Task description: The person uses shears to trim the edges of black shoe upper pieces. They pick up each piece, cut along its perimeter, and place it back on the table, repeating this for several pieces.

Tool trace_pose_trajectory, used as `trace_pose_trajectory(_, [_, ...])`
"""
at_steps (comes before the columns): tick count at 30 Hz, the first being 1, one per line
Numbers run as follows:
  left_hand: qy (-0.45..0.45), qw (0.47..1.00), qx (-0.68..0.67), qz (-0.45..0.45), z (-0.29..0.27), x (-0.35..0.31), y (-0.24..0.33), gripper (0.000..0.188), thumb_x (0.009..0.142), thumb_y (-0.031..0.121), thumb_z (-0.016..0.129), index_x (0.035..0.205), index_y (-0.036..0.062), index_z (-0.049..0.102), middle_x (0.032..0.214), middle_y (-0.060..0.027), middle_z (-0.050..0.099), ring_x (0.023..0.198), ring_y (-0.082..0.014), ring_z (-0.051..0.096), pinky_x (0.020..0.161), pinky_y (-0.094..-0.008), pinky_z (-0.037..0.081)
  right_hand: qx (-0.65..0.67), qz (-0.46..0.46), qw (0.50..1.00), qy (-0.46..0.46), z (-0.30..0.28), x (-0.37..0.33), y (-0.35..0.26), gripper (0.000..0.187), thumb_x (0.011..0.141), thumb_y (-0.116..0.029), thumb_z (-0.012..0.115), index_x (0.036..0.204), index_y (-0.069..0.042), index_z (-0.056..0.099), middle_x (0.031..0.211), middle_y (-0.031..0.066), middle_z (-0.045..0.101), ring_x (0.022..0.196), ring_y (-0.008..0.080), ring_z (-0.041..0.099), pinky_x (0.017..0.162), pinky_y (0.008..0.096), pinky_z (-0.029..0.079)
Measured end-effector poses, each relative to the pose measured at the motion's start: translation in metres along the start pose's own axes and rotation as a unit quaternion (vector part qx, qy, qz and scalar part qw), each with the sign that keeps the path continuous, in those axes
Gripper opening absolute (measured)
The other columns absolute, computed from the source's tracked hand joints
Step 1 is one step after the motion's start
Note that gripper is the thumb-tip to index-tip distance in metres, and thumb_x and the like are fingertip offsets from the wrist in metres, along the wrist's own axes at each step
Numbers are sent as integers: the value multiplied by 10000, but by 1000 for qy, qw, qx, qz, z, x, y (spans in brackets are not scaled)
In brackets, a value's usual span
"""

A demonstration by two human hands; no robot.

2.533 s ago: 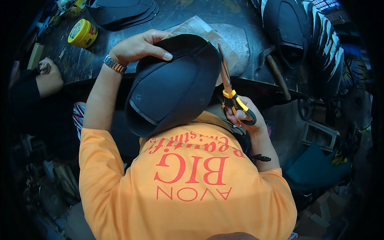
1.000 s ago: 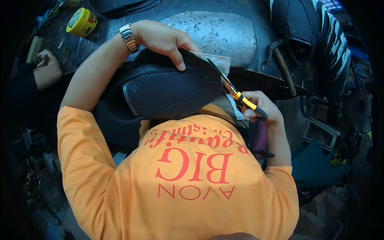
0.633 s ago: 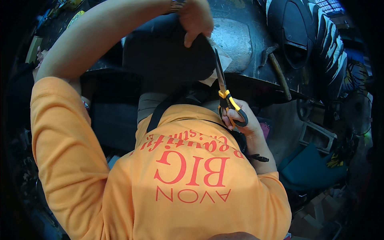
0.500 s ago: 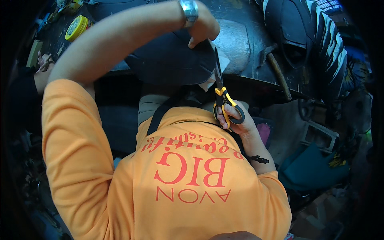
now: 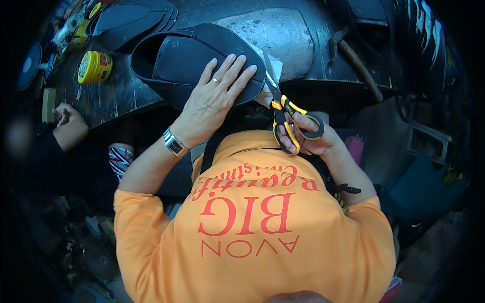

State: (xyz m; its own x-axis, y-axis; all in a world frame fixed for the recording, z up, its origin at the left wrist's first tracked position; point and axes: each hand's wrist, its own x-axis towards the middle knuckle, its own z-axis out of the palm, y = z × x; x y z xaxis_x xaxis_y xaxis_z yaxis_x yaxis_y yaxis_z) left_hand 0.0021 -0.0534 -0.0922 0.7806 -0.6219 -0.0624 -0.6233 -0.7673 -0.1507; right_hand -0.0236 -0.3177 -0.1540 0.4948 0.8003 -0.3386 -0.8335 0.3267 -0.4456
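Note:
A black shoe upper [image 5: 192, 55] lies over the near edge of the dark workbench, its opening to the left and its rounded toe to the right. My left hand [image 5: 209, 98] rests flat on top of it with the fingers stretched out; the thumb is hidden. White lining material [image 5: 275, 65] sticks out beyond the toe. Yellow-and-black scissors [image 5: 281, 103] are in my right hand [image 5: 316, 136], its fingers through the handles. Their blades are parted and point away from me, right at the lining along the toe edge.
A grey slab [image 5: 285, 38] lies on the bench [image 5: 121, 98] behind the toe. To its right is a hammer [image 5: 358, 68]. More black uppers [image 5: 129, 22] and a yellow tub [image 5: 95, 67] are on the left. Another person's hand [image 5: 69, 123] is at the left bench edge.
My left hand has come back from the toe's far edge and now lies flat on the upper. The upper shows more of its top. The scissors' handles and blades have spread apart.

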Motion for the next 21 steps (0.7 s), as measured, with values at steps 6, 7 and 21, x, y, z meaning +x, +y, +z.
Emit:
trace_pose_trajectory(6, [37, 990, -137, 1, 6, -10, -4, 725, 800, -66, 497, 1481, 104, 316, 1522, -163, 304, 1420, -305, 279, 1167, -470, 175, 2, -14, 999, 49, 11, 9, 2, 398, 877, -428, 678, 912, -38, 602, 676, 67, 591, 516, 120, 566, 482, 209, 453])
trace_pose_trajectory(7, [36, 988, -150, 2, 5, -11, -5, 720, 798, -68, 497, 1476, 104, 327, 1519, -163, 312, 1418, -309, 283, 1167, -472, 176, 3, -17, 998, 53, 12, 9, 3, 398, 873, -425, 684, 907, -37, 599, 664, 63, 585, 495, 112, 550, 469, 200, 439])
trace_pose_trajectory(21, [62, 981, -185, -7, 2, -18, -1, 743, 752, -52, 585, 1445, 133, 395, 1491, -129, 374, 1393, -288, 337, 1144, -477, 230, 0, 25, 996, 90, 21, 11, -14, 339, 861, -362, 716, 930, -57, 583, 658, 67, 583, 483, 126, 557, 460, 206, 443])
